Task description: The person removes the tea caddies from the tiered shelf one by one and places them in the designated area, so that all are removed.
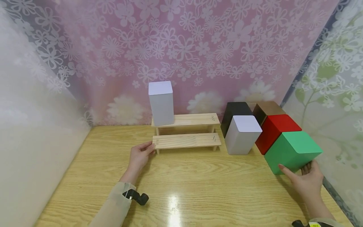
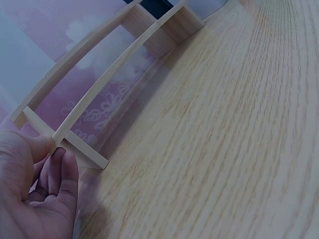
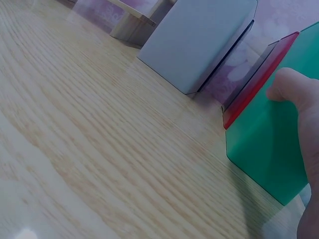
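My left hand pinches the left end of the lower step of a two-tier wooden rack; in the left wrist view the thumb and curled fingers meet at the board's end. At the right, my right hand grips a green box, thumb on its near face and fingers round its right side. The green box stands against a red box. On the upper step's left end stands a white box.
Left of the red box is a second white box, with a black box and a brown box behind. A flowered pink curtain hangs along the back edge of the wooden table. Pale curtains close both sides.
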A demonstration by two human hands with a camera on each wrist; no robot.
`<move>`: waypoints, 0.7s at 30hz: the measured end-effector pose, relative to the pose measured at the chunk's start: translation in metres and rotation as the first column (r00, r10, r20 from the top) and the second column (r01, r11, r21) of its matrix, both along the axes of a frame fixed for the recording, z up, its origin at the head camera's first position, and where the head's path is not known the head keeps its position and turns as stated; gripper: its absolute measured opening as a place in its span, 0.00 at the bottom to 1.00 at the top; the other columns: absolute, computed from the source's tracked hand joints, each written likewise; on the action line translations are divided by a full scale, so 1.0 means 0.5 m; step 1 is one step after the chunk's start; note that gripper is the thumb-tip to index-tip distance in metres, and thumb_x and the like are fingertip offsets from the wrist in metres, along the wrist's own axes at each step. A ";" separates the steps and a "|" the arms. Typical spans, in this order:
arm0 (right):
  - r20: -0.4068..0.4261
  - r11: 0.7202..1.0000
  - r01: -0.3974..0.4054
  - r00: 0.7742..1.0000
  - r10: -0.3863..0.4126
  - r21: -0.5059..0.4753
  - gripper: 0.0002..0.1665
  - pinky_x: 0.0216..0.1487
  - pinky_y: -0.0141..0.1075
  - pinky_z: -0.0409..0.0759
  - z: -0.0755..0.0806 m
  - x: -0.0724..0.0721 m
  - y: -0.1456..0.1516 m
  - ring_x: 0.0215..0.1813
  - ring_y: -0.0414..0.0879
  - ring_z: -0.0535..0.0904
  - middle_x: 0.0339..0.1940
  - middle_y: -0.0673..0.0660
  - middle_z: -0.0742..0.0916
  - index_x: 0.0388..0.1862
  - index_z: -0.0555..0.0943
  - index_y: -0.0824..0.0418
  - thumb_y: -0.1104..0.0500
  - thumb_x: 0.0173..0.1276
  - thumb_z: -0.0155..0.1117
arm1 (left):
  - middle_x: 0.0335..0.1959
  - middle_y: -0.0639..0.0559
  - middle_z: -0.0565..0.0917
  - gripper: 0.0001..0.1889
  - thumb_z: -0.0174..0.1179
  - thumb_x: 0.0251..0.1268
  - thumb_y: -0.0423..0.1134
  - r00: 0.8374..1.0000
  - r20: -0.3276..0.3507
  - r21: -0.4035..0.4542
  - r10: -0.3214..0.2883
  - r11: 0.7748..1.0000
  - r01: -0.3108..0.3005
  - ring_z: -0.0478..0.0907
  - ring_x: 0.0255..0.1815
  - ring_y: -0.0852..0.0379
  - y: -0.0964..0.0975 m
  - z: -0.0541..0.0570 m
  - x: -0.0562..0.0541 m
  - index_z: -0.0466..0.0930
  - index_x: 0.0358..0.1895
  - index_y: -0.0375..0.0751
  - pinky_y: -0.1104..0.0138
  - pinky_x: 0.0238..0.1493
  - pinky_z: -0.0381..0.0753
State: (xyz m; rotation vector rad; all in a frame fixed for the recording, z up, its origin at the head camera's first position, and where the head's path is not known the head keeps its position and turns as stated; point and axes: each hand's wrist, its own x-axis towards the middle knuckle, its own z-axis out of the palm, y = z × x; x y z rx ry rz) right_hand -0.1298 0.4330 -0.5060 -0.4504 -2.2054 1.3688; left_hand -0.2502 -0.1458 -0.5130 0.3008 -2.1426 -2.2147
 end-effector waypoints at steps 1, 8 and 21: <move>0.000 1.000 -0.006 1.000 0.006 0.005 0.53 0.66 0.16 0.70 -0.002 0.000 0.001 0.72 0.36 0.70 0.71 0.45 0.74 0.81 0.64 0.49 0.69 0.63 0.80 | 0.56 0.33 0.84 0.18 0.68 0.74 0.30 1.000 0.001 -0.003 0.000 1.000 0.000 0.86 0.47 0.53 0.000 0.000 0.000 0.84 0.62 0.26 0.67 0.48 0.91; -0.010 0.998 -0.054 0.998 0.054 0.031 0.55 0.65 0.16 0.70 -0.006 0.003 0.008 0.73 0.37 0.69 0.74 0.49 0.73 0.84 0.61 0.48 0.69 0.64 0.79 | 0.56 0.33 0.85 0.17 0.68 0.74 0.30 1.000 0.008 0.000 0.002 1.000 -0.002 0.86 0.47 0.54 0.000 -0.001 -0.002 0.84 0.61 0.27 0.67 0.49 0.91; 0.020 0.984 -0.161 0.987 0.160 0.074 0.61 0.70 0.16 0.65 0.002 0.022 0.018 0.78 0.37 0.63 0.81 0.50 0.68 0.87 0.55 0.42 0.69 0.65 0.80 | 0.53 0.34 0.85 0.17 0.68 0.74 0.29 1.000 0.007 0.013 0.005 1.000 -0.005 0.87 0.44 0.55 0.002 0.005 0.000 0.84 0.61 0.26 0.66 0.49 0.91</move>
